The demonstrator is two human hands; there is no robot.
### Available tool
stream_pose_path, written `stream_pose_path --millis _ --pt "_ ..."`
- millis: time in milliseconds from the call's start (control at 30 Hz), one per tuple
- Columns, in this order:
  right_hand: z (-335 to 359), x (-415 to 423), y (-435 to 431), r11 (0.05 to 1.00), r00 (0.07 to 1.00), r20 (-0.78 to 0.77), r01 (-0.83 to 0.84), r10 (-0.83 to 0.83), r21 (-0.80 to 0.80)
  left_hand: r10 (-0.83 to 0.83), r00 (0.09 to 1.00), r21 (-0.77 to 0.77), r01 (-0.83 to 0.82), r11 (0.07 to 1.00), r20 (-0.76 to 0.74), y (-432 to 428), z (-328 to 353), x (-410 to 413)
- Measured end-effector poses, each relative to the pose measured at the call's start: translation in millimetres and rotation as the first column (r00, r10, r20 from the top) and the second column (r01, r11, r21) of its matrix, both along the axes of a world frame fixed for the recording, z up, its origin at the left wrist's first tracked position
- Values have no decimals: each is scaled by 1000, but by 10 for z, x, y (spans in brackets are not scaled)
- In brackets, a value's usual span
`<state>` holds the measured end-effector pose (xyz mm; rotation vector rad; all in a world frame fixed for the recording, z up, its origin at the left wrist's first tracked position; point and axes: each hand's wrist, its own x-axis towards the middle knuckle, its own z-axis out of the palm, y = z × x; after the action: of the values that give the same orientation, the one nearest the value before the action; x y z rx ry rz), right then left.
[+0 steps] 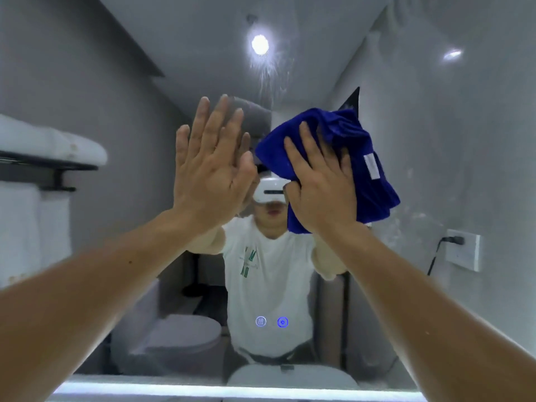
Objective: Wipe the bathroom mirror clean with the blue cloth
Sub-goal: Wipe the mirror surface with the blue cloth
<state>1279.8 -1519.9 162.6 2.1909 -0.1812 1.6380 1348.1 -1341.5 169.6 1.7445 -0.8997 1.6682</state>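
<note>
The bathroom mirror (420, 146) fills almost the whole view, with streaks and water marks near the top centre and on the right side. My right hand (322, 187) presses the bunched blue cloth (348, 140) flat against the glass at centre right; a white label shows on the cloth. My left hand (211, 166) lies flat on the mirror just left of the cloth, fingers straight and a little apart, holding nothing. Both forearms reach up from the lower corners.
Two lit touch icons (271, 322) glow low on the mirror, above a lit strip (232, 391) along its bottom edge. The reflection shows a person in a white shirt, a towel rack with white towels (43, 146) at left, a toilet (179, 335) and a wall socket (462, 249) at right.
</note>
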Motion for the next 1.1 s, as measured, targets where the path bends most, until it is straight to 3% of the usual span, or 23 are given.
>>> stream_pose_path --millis 100,233,400,467,600,700,833,1000,1100 --pt "-380 -52 -48 998 998 5 -64 64 -21 12 1000 21 -12 1000 27 -26 -116 41" --pt "-896 -160 -227 989 995 -90 -42 29 -139 47 996 36 -50 998 79 -10 -97 85" --pt "-494 -310 -422 950 973 -221 -3 -70 -314 92 983 45 -100 994 157 76 74 65" --pt "-43 -269 -426 970 986 -140 55 -90 -237 76 984 50 -85 995 160 130 176 42" --pt "850 -55 -183 985 998 57 25 -35 169 73 981 43 -82 996 177 253 336 -28" --pt "1049 104 37 972 994 107 9 -35 237 64 978 59 -77 995 200 331 421 -51" --pt "727 79 28 1000 999 42 17 -16 -10 67 982 40 -75 996 177 293 481 -44" --pt "202 -213 -460 938 984 -166 0 -61 -346 68 976 57 -81 995 208 167 459 -38" --pt "292 -407 -736 937 981 -181 3 -71 -349 61 969 73 -80 994 238 193 495 -31"
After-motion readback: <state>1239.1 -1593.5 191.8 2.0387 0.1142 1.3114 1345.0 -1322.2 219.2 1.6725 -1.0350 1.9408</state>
